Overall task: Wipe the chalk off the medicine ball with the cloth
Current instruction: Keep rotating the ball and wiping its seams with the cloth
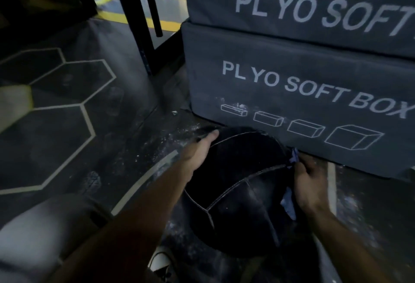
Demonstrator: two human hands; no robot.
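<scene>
A black medicine ball (238,190) with pale stitched seams rests on the dark floor in front of the stacked boxes. My left hand (198,151) lies flat against the ball's upper left side, fingers reaching over the top. My right hand (308,181) presses a bluish cloth (289,204) against the ball's right side; the cloth shows above and below the fingers. Most of the cloth is hidden under the hand.
Two stacked grey "PLYO SOFT BOX" blocks (303,85) stand right behind the ball. White chalk dust (170,145) speckles the floor to its left. A black metal rack leg (139,20) rises at the back. My knee (42,235) and shoe (161,262) are at lower left.
</scene>
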